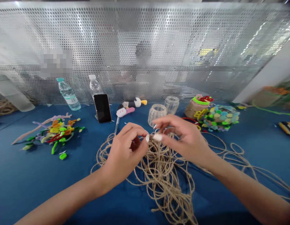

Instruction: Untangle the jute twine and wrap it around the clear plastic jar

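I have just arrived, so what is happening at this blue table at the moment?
A person is handling brown twine with both hands. The left hand seems to pinch a bit of it, and the thumb of the right hand meets it there; the exact grip is hard to see. Most of the twine lies in a loose tangle below. Two clear jars stand behind the hands, and a colourful pile of fuzzy stems lies to the left.

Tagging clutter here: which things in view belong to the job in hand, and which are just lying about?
In hand:
tangled brown fibre twine, at the fingertips of left hand and right hand

Seemingly lying about:
black-screened rectangular phone
clear plastic bottle with teal cap
heap of multicoloured fuzzy stems
two clear round jars, perhaps
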`<move>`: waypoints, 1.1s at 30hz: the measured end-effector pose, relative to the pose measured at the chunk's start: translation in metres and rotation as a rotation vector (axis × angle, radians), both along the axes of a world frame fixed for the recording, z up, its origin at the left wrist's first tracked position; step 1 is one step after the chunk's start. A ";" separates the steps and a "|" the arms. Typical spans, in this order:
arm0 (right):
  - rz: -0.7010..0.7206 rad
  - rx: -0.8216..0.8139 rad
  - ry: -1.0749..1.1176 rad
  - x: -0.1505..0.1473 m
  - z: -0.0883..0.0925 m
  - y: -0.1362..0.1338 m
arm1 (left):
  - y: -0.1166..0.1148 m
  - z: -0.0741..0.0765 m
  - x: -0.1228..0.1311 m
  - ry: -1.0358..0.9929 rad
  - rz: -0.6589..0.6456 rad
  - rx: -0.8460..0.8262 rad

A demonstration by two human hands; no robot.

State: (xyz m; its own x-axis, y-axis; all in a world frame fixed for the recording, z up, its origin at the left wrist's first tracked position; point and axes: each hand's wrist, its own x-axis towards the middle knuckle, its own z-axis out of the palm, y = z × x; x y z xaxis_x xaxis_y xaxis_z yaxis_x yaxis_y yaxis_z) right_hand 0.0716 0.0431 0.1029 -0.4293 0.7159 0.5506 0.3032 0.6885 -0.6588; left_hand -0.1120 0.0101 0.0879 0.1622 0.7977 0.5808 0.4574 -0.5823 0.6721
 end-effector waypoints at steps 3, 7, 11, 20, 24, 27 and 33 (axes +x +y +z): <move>0.061 0.181 -0.134 -0.004 -0.002 -0.007 | -0.002 -0.002 0.003 0.032 -0.003 0.047; 0.011 0.214 -0.085 -0.006 -0.004 -0.010 | -0.003 -0.004 0.006 -0.022 0.030 0.010; -0.053 0.193 -0.030 -0.008 -0.006 -0.011 | -0.004 -0.003 0.008 -0.055 0.036 0.000; -0.136 0.218 -0.093 -0.010 -0.010 -0.007 | -0.003 -0.006 0.002 0.227 0.084 0.340; -0.175 0.082 -0.038 -0.011 -0.010 -0.010 | -0.001 -0.009 -0.001 0.286 0.146 0.499; -0.106 -0.118 0.014 -0.012 -0.009 -0.013 | 0.000 -0.011 -0.001 0.325 0.157 0.558; 0.035 -0.198 -0.090 -0.009 -0.001 -0.012 | 0.002 -0.013 -0.003 0.481 0.172 0.620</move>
State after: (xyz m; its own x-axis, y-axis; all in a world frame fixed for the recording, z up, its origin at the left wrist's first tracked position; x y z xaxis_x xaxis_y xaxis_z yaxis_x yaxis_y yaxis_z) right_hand 0.0623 0.0312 0.1018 -0.4970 0.7900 0.3589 0.3446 0.5593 -0.7539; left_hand -0.1153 0.0116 0.0745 0.4118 0.3890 0.8241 0.7317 -0.6802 -0.0445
